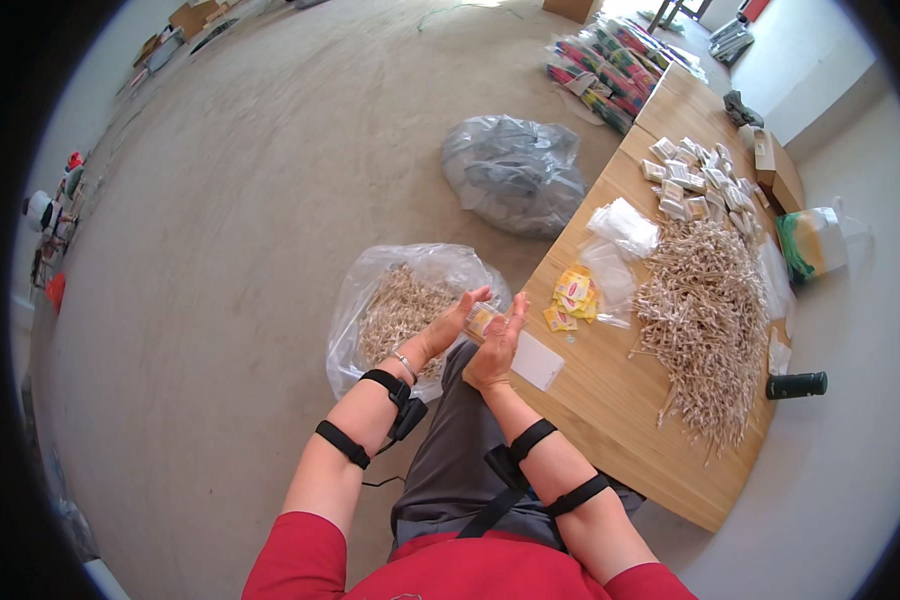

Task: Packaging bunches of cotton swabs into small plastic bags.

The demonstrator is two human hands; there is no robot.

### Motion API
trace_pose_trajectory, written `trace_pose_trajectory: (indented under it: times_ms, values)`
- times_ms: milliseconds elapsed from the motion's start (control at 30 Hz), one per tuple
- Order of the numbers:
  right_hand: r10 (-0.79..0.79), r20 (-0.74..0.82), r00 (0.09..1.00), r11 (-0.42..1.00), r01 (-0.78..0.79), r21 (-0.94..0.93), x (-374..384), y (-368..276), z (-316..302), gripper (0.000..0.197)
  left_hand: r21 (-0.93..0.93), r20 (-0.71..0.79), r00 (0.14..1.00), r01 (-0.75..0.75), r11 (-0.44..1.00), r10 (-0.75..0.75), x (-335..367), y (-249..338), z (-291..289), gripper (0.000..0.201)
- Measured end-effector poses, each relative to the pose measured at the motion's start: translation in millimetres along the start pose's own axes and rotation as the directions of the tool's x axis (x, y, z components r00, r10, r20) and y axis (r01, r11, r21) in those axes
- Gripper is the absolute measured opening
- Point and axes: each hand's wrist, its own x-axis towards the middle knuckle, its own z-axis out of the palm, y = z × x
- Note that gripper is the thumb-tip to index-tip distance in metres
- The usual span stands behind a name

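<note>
A small clear packet [483, 320] with yellow and pale contents sits pressed between the two palms, its long axis running roughly from the wrists toward the fingertips, the top end pointing away from the person. The left hand [448, 325] lies flat against one face, fingers extended, not clenched; the right hand [497, 345] meets it from the other side, fingers likewise straight. The flat-palm hold appears suited to squeezing or flattening the packet.

Just beyond and below the left hand, an open clear bag of pale wooden sticks [400, 310] stands on the floor. To the right of the right hand, on the tabletop [610, 420], lie a white card [537, 361], yellow paper sachets [573, 297], and further right a large heap of sticks [705, 320]. A crumpled grey plastic bag [513, 172] lies well beyond both hands.
</note>
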Motion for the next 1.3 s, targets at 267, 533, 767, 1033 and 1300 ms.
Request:
trace_pose_trajectory:
  times_ms: [267,533,767,1033,1300]
  values:
    - [-0.075,0.001,0.997,0.987,0.074,-0.146,7.4,17.1,-66.6,0.049,0.22,-0.364,0.93,0.035,0.975,0.048,-2.0,-9.2,-3.2,0.05]
    - [-0.154,-0.55,0.821,0.466,-0.43,-0.773,6.8,18.2,-235.9,0.054,0.772,-0.172,0.825,-0.227,0.594,0.539,-8.0,42.3,51.2,0.027]
    - [-0.037,-0.454,0.89,0.357,-0.412,-0.838,-1.4,30.2,-307.1,0.043,0.685,0.235,0.876,-0.457,0.568,0.422,-12.1,18.9,172.6,0.028]
    - [-0.163,-0.077,0.984,0.474,0.009,-0.881,-20.1,27.2,-275.7,0.034,0.874,0.255,0.861,-0.4,0.276,0.44,-11.9,9.6,222.8,0.039]
    - [-0.256,0.128,0.958,0.459,0.237,-0.857,72.3,7.8,-270.0,0.043,0.872,0.256,0.874,-0.394,0.292,0.413,-10.2,15.3,229.9,0.044]
